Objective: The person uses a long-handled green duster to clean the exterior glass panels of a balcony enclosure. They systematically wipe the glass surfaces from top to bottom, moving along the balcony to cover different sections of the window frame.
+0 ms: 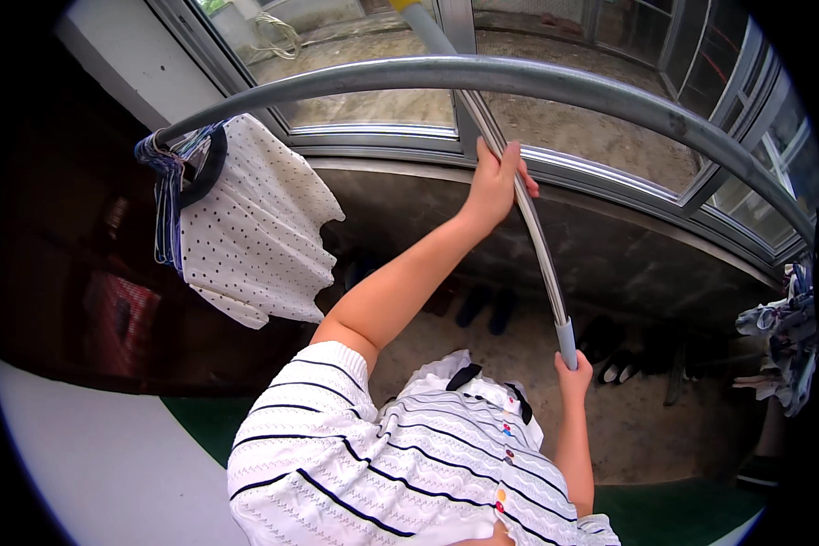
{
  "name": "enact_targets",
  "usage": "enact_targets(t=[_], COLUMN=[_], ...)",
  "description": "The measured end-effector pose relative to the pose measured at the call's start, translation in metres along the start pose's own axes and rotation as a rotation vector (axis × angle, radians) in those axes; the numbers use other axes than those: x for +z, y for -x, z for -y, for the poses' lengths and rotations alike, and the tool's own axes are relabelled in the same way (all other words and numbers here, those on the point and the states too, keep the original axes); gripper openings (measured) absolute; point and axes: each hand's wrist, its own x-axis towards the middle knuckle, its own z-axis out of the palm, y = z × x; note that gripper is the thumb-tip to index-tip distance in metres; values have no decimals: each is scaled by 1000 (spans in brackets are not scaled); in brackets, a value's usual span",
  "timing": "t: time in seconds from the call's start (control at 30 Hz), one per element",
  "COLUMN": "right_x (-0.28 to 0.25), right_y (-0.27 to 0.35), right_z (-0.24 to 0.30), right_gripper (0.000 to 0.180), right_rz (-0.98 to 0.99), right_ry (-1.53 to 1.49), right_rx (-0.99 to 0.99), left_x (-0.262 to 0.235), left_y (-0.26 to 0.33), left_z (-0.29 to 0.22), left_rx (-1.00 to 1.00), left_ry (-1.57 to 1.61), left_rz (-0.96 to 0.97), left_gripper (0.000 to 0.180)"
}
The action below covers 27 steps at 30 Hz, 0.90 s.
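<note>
Hands (pixel 493 189) around pole (pixel 539 244), left higher, right (pixel 574 373) at lower end

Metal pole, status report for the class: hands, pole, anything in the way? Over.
Left hand closed around metal pole, right hand on its grey lower grip. Pole slanting up past picture's top edge. Curved rail crossing in front; contact unclear.

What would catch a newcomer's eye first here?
The thick grey rail arching across the top stands out first. Next is the shiny pole slanting through the middle, held by the left hand partway up and the right hand near its bottom. At left hangs a white dotted garment.
</note>
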Motion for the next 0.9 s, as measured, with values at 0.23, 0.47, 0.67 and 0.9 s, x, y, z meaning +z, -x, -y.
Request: enact_targets(t=[0.23,0.47,0.67,0.9], right_x=[-102,-106,-25,24], right_y=[51,39,-18,-21], right_z=[-82,-13,107,166], right_gripper=[23,24,21,18], right_rz=[-122,-229,-208,-200], right_ry=[336,642,607,408], right_rx=[33,-148,-411,-469], left_x=[5,-64,-170,-215], left_y=[78,73,14,-19], left_z=[99,133,74,-9], left_rx=[-433,-549,-347,-106], left_ry=[28,235,187,84], left_rz=[82,-92,-369,-378], left_gripper=[31,31,29,32])
